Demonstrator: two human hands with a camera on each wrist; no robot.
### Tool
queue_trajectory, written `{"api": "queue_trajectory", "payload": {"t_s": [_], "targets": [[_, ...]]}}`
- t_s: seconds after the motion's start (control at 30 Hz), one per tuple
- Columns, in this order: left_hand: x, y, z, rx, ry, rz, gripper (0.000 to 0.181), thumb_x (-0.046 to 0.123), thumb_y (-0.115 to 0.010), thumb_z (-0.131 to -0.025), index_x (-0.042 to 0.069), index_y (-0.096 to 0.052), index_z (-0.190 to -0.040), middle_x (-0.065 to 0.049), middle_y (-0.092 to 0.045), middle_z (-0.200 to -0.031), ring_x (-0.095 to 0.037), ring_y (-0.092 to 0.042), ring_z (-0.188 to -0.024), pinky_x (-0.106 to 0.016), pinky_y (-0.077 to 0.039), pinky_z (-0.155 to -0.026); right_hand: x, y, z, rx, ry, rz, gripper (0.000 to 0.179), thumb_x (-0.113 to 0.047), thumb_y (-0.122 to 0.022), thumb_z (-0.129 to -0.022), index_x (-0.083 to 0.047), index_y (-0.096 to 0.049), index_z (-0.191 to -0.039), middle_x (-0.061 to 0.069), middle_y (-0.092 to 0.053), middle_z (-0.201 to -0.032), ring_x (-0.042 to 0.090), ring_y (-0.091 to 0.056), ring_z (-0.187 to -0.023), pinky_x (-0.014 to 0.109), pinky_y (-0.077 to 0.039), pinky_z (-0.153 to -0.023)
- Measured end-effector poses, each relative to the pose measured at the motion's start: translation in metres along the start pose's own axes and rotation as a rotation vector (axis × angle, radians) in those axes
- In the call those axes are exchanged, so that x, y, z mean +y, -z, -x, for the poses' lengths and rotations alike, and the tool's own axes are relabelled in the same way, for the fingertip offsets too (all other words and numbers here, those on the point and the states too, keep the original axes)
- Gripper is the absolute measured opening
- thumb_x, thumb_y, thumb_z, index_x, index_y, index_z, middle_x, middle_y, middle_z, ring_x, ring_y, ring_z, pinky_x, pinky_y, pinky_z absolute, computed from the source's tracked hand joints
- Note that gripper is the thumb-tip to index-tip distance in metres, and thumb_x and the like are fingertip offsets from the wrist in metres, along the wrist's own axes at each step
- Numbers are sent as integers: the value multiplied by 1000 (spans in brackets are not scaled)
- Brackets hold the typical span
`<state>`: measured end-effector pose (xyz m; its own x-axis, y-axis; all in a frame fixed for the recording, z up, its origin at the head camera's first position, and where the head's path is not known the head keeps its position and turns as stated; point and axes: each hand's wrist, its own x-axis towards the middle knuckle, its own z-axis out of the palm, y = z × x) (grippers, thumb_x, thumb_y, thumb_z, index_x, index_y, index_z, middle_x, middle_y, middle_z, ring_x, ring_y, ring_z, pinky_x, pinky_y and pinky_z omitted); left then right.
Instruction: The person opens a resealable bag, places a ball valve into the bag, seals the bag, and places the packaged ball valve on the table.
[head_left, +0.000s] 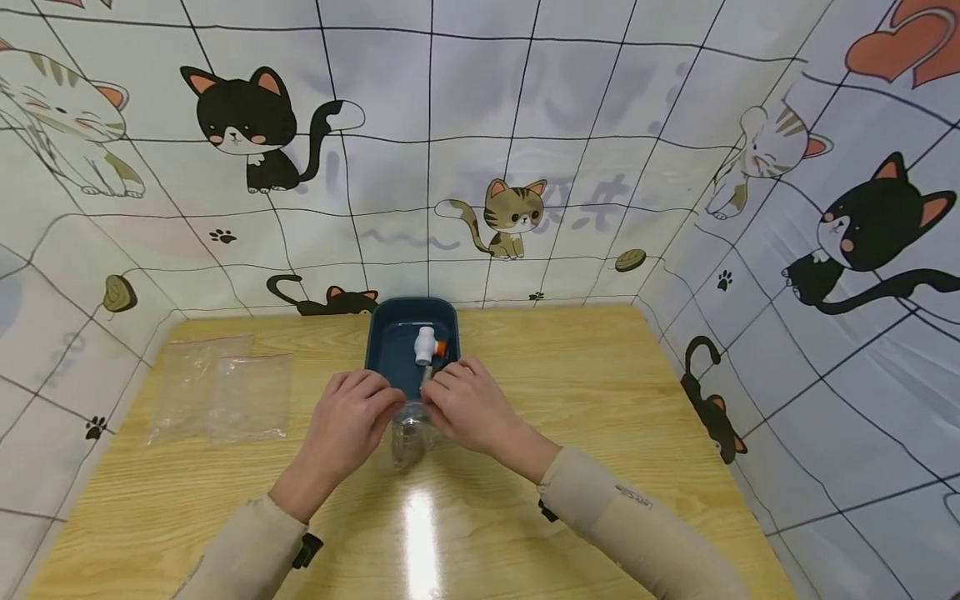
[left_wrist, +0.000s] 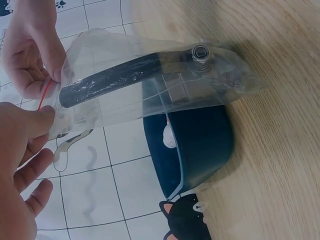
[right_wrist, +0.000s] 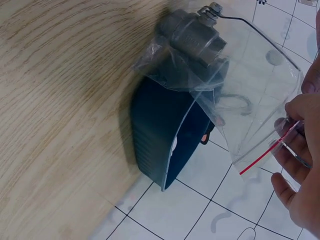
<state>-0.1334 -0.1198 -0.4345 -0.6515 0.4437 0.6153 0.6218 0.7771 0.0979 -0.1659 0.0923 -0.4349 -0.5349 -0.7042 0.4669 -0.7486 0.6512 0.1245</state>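
A clear zip bag (left_wrist: 115, 112) with a red strip along its mouth hangs between my hands. Inside it is a metal ball valve (right_wrist: 192, 37) with a long lever handle (left_wrist: 120, 77). My left hand (head_left: 348, 421) pinches one side of the bag's mouth between thumb and fingers. On the other side, my right hand (head_left: 472, 408) pinches the same mouth near the red strip. Just beyond the hands stands a dark blue bin (head_left: 381, 342), holding a white plastic valve (head_left: 425, 343) with an orange part. My right fingers partly cover the bin's near corner.
Two flat clear zip bags, a larger one (head_left: 180, 383) and a smaller one (head_left: 251, 400), lie overlapping on the left of the wooden table (head_left: 570, 375). A cat-print cloth (head_left: 420, 167) surrounds the back and both sides. The bin stands against the back cloth.
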Motion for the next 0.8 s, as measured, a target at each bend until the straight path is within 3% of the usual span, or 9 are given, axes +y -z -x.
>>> {"api": "queue_trajectory", "payload": {"t_s": [0.8], "targets": [[-2,-1,4,1,36,-2,4,18,-76,-84,15,-74,-85,1,-67,-82,-21,-60,-87,-41,-46,-85,2,5,2,-106,-64,1,9,-29,-60,-94,-24,-63,-88,-10,-68,-89,12,-62,-92,33,-44,-92]]}}
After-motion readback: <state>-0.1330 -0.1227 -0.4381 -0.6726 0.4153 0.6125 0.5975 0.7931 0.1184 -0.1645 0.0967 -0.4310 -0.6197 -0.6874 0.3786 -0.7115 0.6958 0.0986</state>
